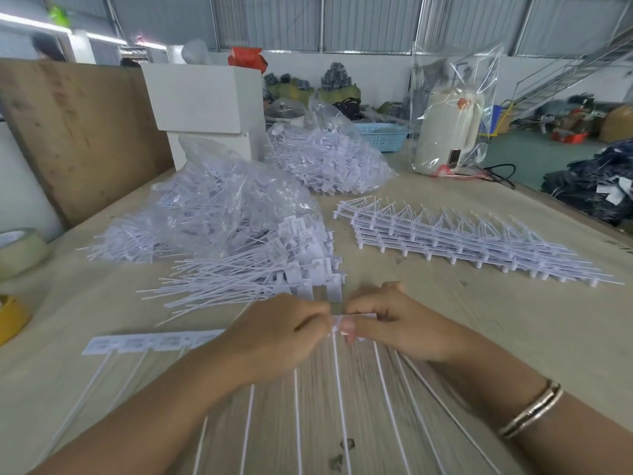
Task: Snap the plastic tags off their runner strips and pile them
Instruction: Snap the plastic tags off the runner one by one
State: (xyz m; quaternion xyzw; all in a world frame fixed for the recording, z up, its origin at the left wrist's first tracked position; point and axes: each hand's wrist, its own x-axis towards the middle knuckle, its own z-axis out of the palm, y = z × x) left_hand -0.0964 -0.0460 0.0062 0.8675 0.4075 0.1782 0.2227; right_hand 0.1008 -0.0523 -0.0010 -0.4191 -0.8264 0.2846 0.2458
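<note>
My left hand (pixel 274 332) and my right hand (pixel 394 323) both pinch a white runner strip of plastic tags (pixel 154 342) near the table's front middle. The strip runs left from under my left hand, and a short piece shows at my right fingers. Its long thin tails reach toward me across the wooden table (pixel 479 320). Just beyond my hands lies a pile of loose snapped-off tags (pixel 267 279). A neat stack of whole strips (pixel 462 245) lies at the right.
Two clear bags of tags sit behind the pile, the near bag (pixel 212 207) and the far bag (pixel 325 162). Tape rolls (pixel 17 252) lie at the left edge. White boxes (pixel 205 97), a wooden board (pixel 75 132) and a bagged kettle (pixel 448 128) stand at the back.
</note>
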